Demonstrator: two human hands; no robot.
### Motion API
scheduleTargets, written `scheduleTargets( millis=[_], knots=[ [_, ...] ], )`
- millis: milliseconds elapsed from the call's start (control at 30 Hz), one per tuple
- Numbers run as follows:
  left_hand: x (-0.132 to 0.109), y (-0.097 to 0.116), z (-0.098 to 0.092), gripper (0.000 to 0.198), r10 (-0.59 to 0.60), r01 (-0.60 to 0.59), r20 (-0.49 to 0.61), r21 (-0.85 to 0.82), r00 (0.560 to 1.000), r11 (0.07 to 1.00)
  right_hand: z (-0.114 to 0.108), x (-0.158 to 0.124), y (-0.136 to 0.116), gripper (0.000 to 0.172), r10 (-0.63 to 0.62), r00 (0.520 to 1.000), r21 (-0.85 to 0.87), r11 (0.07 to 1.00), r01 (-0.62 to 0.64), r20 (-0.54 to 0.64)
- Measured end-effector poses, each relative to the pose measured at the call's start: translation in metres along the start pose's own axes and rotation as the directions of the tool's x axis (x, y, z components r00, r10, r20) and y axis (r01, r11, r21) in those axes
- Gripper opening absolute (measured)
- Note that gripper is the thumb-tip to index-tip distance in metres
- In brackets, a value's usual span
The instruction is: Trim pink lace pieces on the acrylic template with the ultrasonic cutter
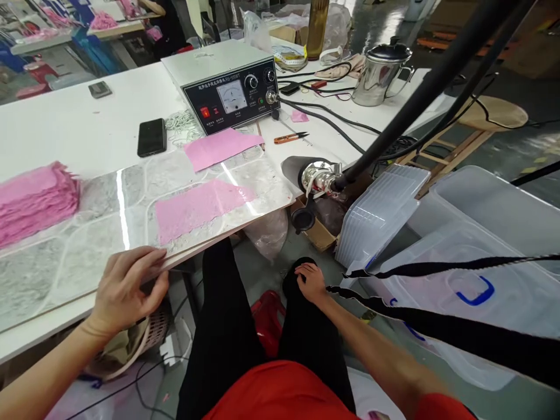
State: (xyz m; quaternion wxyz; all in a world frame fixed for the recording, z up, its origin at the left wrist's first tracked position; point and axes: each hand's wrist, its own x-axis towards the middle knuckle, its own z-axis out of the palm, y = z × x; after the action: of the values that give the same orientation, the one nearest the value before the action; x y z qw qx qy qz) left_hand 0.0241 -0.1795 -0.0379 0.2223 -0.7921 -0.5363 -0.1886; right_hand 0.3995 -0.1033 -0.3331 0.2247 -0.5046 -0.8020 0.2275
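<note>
My left hand [131, 286] rests on the front edge of the white table [109, 111], fingers stretched over the top and thumb below, holding nothing. Just beyond its fingertips lies a flat pink cloth piece [196, 207]. A second pink piece [223, 147] lies behind that one, against the control box. To the left is a thick stack of pink cloth pieces [37, 201]. My right hand [310, 281] lies on my right knee with its fingers laid out and nothing in them. A black-handled tool with a metal end [317, 175] sits at the table's right edge, its cable running up right.
A control box with a dial [231, 96] stands at the back, near a black phone [151, 137] and orange thread snips [291, 137]. A metal jug [380, 76] is farther right. Clear plastic bins [464, 286] stand on the floor, and a basket [153, 329] sits under the table.
</note>
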Motion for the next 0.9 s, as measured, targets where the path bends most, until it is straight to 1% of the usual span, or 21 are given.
scheduleTargets(
  millis=[100,233,367,500,700,800,867,900],
  knots=[
    [0.002,0.002,-0.003,0.037,0.001,-0.001,0.024,0.015,1.000,1.000,-0.002,-0.002,0.006,0.029,-0.013,0.999,0.023,1.000,0.014,-0.029],
    [0.004,0.003,-0.007,0.039,0.022,-0.024,0.051,0.035,0.998,0.999,-0.002,-0.007,0.013,0.029,0.000,0.997,0.064,0.998,0.005,-0.082],
    [0.005,0.002,-0.008,0.041,0.054,-0.055,0.054,0.018,0.997,0.998,0.000,-0.009,0.015,0.029,0.023,0.996,0.081,0.997,-0.016,-0.090],
    [0.005,0.004,-0.007,0.043,0.065,-0.065,0.047,-0.006,0.997,0.998,-0.001,-0.008,0.011,0.029,0.026,0.997,0.069,0.997,-0.021,-0.070],
    [0.002,0.007,-0.009,0.044,0.034,-0.033,0.048,-0.015,0.998,0.999,-0.010,-0.012,0.005,0.027,0.030,0.999,0.037,0.999,-0.029,-0.033],
    [-0.001,0.007,-0.008,0.045,0.026,-0.024,0.050,-0.031,0.998,0.999,-0.017,-0.013,0.000,0.024,0.055,0.998,0.000,0.998,-0.055,0.020],
    [-0.002,0.007,-0.008,0.047,0.024,-0.022,0.048,-0.047,0.999,0.999,-0.020,-0.010,-0.012,0.021,0.069,0.995,-0.028,0.997,-0.067,0.075],
    [-0.002,0.008,-0.008,0.048,0.023,-0.020,0.047,-0.056,0.999,0.998,-0.020,-0.006,-0.021,0.023,0.067,0.992,-0.037,0.997,-0.064,0.111]
  ],
)
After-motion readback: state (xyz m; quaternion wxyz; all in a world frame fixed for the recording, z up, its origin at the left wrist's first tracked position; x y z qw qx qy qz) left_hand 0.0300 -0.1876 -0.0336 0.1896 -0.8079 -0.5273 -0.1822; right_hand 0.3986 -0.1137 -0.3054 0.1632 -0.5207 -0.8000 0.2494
